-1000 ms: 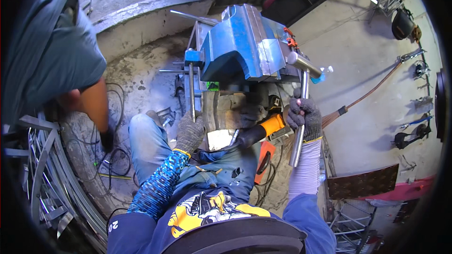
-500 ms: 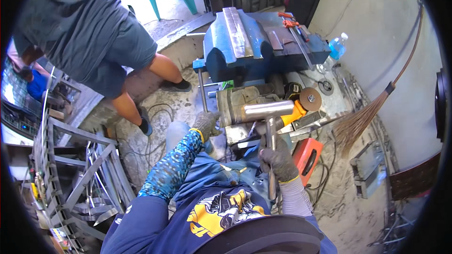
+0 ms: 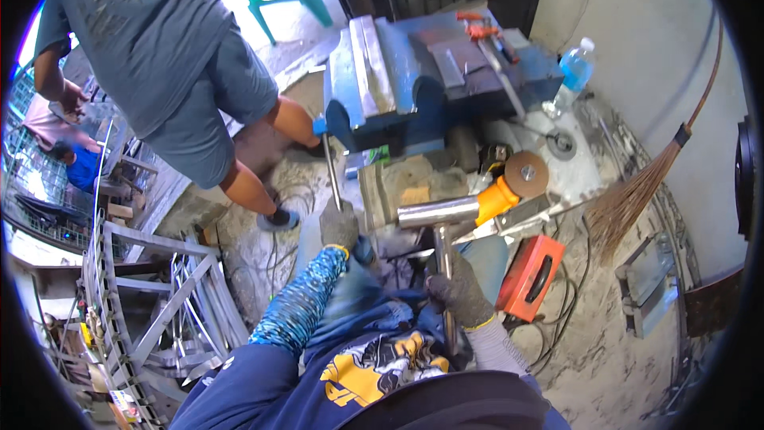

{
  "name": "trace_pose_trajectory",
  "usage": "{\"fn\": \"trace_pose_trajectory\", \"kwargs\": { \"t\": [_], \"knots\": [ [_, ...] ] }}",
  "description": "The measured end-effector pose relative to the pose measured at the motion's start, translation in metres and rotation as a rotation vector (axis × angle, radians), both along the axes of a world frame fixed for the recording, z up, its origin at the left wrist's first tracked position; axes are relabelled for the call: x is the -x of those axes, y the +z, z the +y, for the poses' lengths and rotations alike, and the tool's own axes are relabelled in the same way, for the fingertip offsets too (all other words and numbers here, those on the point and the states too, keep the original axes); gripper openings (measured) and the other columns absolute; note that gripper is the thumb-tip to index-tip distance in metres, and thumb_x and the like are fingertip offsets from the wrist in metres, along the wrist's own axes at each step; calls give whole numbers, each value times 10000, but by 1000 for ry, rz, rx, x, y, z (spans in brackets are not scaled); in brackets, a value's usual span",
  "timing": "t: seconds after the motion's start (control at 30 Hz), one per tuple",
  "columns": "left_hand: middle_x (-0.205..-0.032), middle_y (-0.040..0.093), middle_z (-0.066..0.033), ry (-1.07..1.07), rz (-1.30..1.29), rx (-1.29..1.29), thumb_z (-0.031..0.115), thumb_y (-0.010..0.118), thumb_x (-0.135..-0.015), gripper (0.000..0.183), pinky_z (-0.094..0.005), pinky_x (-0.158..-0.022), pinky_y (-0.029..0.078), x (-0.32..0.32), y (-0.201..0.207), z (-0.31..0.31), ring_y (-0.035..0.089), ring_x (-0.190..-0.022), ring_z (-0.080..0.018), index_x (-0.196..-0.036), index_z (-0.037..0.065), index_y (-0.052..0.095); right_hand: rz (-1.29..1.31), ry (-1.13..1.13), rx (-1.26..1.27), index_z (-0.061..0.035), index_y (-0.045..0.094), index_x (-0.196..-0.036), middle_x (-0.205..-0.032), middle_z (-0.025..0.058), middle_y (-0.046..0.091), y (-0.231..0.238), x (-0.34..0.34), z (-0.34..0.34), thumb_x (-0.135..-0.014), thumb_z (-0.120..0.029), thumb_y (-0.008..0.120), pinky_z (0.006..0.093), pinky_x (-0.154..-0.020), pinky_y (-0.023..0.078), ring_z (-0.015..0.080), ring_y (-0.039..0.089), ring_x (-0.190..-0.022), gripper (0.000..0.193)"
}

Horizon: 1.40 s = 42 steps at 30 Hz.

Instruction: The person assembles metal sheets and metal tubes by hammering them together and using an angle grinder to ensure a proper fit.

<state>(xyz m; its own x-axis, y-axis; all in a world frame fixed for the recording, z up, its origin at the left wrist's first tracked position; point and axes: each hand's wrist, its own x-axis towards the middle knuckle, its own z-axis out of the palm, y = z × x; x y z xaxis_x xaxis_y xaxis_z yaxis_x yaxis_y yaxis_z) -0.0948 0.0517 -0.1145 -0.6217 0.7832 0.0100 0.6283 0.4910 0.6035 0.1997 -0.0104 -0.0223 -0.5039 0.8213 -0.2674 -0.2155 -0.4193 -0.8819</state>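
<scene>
My left hand [image 3: 340,224], in a grey knit glove, is wrapped round the lower end of the steel handle bar [image 3: 332,171] of a blue bench vise [image 3: 406,123]. A long bright metal piece [image 3: 371,68] lies along the top of the vise jaws. In my gloved right hand [image 3: 460,293] is a steel hammer, gripped by its metal shaft with its thick cylindrical head [image 3: 436,213] upward, in front of my lap. Beyond the hammer head lies a yellow angle grinder [image 3: 500,197] with a brown disc.
A red-orange box [image 3: 532,277] stands right of my knee, among cables. Clamps [image 3: 481,30] and flat metal lie behind the vise, with a water bottle [image 3: 574,72] beside. A broom [image 3: 641,199] leans at right. Metal frames [image 3: 163,310] and another person [image 3: 179,72] are at left.
The hammer has shifted left and down in my right hand. My left hand stays on the vise handle. The view has shifted slightly, and the other person is more upright, a hand now showing.
</scene>
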Motion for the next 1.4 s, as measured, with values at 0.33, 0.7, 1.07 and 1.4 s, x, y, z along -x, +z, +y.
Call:
{"fn": "trace_pose_trajectory", "kwargs": {
  "t": [0.33, 0.7, 1.07, 1.4],
  "knots": [
    [-974, 683, -285, -163, -24, 83, 321, 538, -944, 346, -535, -859, 508, 18, -36, 7, 650, -969, -464, -1045, 15, 665, -62, -117, -2, -61, 510, -950, -679, 29, 511, 8, -12, -21, -789, -93, 646, 272, -452, 428, 115, 502, -510, 214],
    [-1005, 686, -281, 21, -168, -34, 321, 507, -965, 337, -556, -871, 500, 7, -31, 5, 637, -992, -487, -1020, 43, 689, -30, -367, -58, -55, 496, -938, -646, 38, 531, 18, 27, -19, -819, -60, 603, 279, -415, 423, 131, 490, -450, 160],
    [-1014, 706, -264, -155, 104, 49, 312, 516, -953, 337, -518, -894, 535, 10, -45, 12, 665, -1013, -457, -1041, 47, 706, -132, -241, -91, -56, 522, -978, -713, 33, 535, 19, 18, -62, -792, -85, 633, 260, -462, 427, 112, 503, -517, 218],
    [-1029, 739, -102, -864, 495, 336, 498, 785, -733, 534, -423, -814, 576, 21, -49, 7, 719, -962, -291, -1093, 109, 722, -104, -407, -106, -58, 506, -945, -646, 46, 498, 26, 6, -50, -793, -109, 625, 271, -368, 400, 132, 474, -452, 199]
  ]
}}
